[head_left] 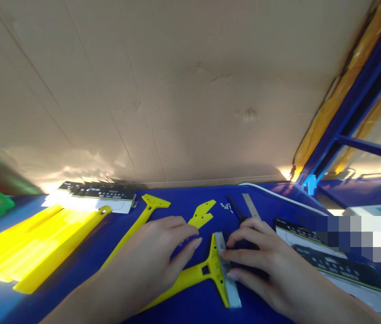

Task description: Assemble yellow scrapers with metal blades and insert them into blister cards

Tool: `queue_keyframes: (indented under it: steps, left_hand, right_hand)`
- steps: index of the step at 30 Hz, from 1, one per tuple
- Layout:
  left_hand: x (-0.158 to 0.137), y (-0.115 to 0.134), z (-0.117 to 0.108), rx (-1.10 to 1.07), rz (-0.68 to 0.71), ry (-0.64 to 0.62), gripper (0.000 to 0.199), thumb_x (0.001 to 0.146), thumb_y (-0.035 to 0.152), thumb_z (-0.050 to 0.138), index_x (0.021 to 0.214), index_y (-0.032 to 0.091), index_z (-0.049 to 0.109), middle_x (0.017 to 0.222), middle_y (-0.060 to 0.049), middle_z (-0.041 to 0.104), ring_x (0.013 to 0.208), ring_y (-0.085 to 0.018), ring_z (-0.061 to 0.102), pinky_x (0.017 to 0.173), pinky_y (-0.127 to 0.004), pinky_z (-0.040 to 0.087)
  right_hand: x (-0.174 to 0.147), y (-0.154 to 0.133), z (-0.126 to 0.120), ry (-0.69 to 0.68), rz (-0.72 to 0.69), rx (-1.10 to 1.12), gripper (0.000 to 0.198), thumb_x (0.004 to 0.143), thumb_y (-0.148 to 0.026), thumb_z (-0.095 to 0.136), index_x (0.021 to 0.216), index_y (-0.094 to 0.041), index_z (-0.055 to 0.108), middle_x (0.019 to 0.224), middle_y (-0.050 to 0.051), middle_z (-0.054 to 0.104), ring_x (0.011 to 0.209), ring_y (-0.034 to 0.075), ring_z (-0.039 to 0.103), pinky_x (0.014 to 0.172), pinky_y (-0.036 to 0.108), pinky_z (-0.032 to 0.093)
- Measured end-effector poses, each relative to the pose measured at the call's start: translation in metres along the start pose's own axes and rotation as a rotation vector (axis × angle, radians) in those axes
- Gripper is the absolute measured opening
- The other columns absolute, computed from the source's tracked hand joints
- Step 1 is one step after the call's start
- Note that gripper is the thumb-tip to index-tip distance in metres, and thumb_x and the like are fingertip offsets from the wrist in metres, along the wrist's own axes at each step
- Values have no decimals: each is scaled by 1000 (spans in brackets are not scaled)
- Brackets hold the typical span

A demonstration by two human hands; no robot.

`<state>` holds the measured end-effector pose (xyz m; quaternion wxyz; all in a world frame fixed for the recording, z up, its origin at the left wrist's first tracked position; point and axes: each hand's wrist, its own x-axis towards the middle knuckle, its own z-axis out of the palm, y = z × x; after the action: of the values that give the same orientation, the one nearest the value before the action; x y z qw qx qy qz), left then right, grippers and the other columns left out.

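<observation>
A yellow scraper lies on the blue table in front of me, its wide head to the right with a flat metal blade along the edge. My right hand has its fingertips on that blade. Over the handle hovers my left hand, fingers curled and thumb near the index finger; whatever they may hold is hidden. Just beyond it is a notched yellow plate with small holes. Another yellow scraper handle lies partly behind my left hand.
Several yellow handles are stacked at left beside printed cards. Small screws, a dark screwdriver and a metal strip lie beyond my right hand. More cards lie at right. Cardboard stands behind the table.
</observation>
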<state>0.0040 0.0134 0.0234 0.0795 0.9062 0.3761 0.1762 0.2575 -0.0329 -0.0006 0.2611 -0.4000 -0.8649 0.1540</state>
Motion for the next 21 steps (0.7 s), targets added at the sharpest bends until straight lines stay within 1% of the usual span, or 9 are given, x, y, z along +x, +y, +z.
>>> queue_keyframes:
  steps: [1,3,5,6,10,12,16,18,21]
  left_hand:
    - [3,-3,0,36,-45,-62,27,103,33,51,106,24,77,98,-5,76,87,-22,71,82,-35,56]
    - [9,-9,0,89,-129,-133,28,100,35,55,114,20,74,107,-8,75,97,-27,70,88,-42,55]
    - [12,-15,2,100,-181,-165,33,95,41,63,116,18,73,110,-11,74,99,-29,69,88,-44,54]
    - [13,-17,4,95,-199,-174,33,93,43,65,114,18,73,109,-11,74,97,-29,68,85,-43,54]
    - [14,-30,16,43,-294,-189,23,91,41,65,97,19,71,95,-7,71,86,-24,65,74,-35,49]
    - [15,-37,22,-12,-359,-207,22,85,42,69,91,20,69,86,-5,69,80,-23,62,69,-32,46]
    - [16,-46,27,-144,-434,-238,21,82,41,68,77,21,65,74,-2,65,76,-22,59,66,-31,43]
    - [15,-46,25,-241,-471,-260,23,82,42,67,77,21,64,71,-1,64,72,-20,59,63,-30,43]
    - [12,-44,18,-335,-485,-305,20,84,40,62,81,20,66,73,-1,66,70,-19,61,63,-29,46]
  right_hand:
    - [0,0,-1,19,-4,-4,15,99,-26,65,103,-27,80,105,4,71,104,23,57,95,36,52]
    - [-2,0,-2,69,-16,-12,17,100,-24,64,99,-26,80,103,4,72,102,23,57,96,37,52]
    - [-3,1,-3,126,-17,-13,17,100,-21,63,100,-26,79,102,5,73,103,24,57,97,39,51]
    - [-3,2,-3,148,-11,-16,17,99,-20,62,101,-26,78,102,5,73,103,24,58,97,40,51]
    - [-3,6,-5,202,14,-31,14,98,-17,63,99,-23,76,100,6,73,100,24,59,95,41,52]
    - [-2,8,-4,218,13,-25,14,98,-16,63,98,-23,75,98,5,73,99,23,59,93,40,53]
    - [-3,10,-4,240,-2,-27,16,97,-13,63,99,-23,75,97,4,73,97,23,59,89,38,53]
    - [-3,10,-3,236,-3,-30,16,97,-13,62,99,-24,74,97,4,73,97,22,59,88,38,53]
    - [-3,11,-3,227,-1,-42,16,98,-14,61,98,-24,74,98,4,73,99,22,59,90,37,53]
